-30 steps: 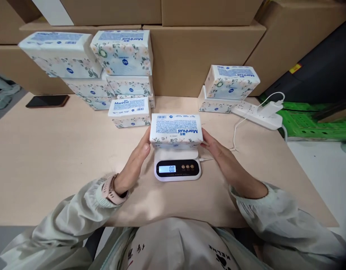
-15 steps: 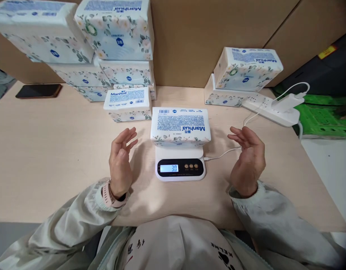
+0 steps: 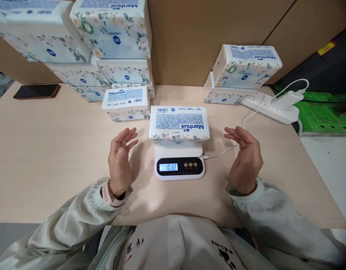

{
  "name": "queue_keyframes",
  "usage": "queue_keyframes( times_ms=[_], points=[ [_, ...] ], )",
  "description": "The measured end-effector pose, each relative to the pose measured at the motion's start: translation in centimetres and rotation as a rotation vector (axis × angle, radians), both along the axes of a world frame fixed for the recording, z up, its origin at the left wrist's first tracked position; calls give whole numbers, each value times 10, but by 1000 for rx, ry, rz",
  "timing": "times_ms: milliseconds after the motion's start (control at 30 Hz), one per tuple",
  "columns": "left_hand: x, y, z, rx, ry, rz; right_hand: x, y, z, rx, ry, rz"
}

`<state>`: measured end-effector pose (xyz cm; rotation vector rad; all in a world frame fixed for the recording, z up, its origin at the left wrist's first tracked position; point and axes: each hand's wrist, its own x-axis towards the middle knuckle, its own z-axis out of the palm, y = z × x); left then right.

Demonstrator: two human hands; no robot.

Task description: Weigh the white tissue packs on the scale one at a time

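A white Manhua tissue pack (image 3: 179,123) rests on the small white scale (image 3: 180,168), whose lit display reads 103.2. To the left of the scale, my left hand (image 3: 121,161) is held on edge with its fingers apart and nothing in it; a pink watch band circles its wrist. On the other side, my right hand (image 3: 244,161) stands in a similar pose, empty and open, over the white cable. Neither hand touches the pack. Another tissue pack (image 3: 126,103) lies just behind and left of the one on the scale.
Several stacked tissue packs (image 3: 113,33) stand at the back left, near a dark phone (image 3: 36,91). Two more packs (image 3: 246,71) are stacked at the back right beside a white power strip (image 3: 274,108). A green crate (image 3: 327,112) is beyond the table's right edge.
The scale's display has changed from 3.0 to 103.2. My right hand has shifted slightly left, towards the pack. My left hand is nearly unchanged.
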<state>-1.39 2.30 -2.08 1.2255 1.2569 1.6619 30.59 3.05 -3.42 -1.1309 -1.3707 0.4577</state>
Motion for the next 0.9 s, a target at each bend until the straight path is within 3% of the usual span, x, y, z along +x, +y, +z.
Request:
queue_keyframes(
  times_ms=[400, 667, 767, 900],
  points=[
    [0, 0, 1, -12, 0, -5, -2, -3, 3, -44, 8, 33],
    [1, -2, 0, 2, 17, -29, 1, -2, 7, -25, -210, 68],
    [-1, -2, -3, 3, 37, -107, 2, 0, 6, -58, -246, 134],
    [-2, 4, 1, -48, 52, -298, -5, 2, 5, -253, -193, 263]
  ],
)
